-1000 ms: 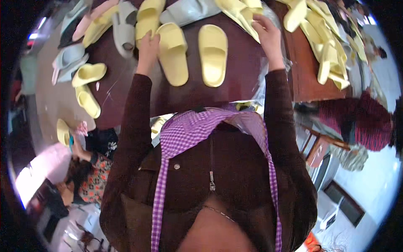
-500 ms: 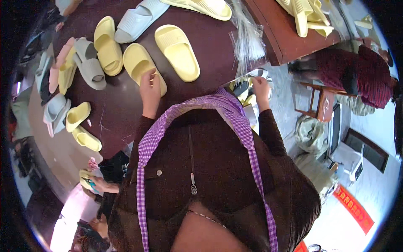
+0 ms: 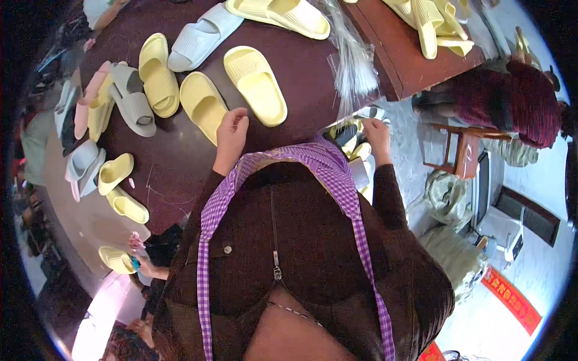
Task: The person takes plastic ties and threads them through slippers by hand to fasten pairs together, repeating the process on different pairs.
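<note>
My left hand [image 3: 230,142] is over the front part of the table, its fingers curled and closed beside the heel of a yellow slipper [image 3: 203,105]. Whatever those fingers hold, if anything, is too small to tell. A second yellow slipper [image 3: 257,87] lies just to the right, its heel end close to my fingertips. Past the table's right edge, my right hand [image 3: 378,139] is raised with its fingers pinched together. I cannot make out what is in them. Behind and below it sits a jumble of slippers [image 3: 344,138], partly hidden by my apron [image 3: 289,149].
More yellow, grey and pink slippers [image 3: 133,105] line the dark table [image 3: 171,159] on the left. A bundle of clear plastic bags [image 3: 355,75] lies at its right edge. A brown table [image 3: 385,36] bears yellow slippers. At left, a co-worker's hand [image 3: 150,268] holds a yellow slipper.
My left hand has moved right, from over the yellow slipper to beside its heel. My right hand stays beyond the table edge, its fingers more curled in. The whole view has shifted slightly.
</note>
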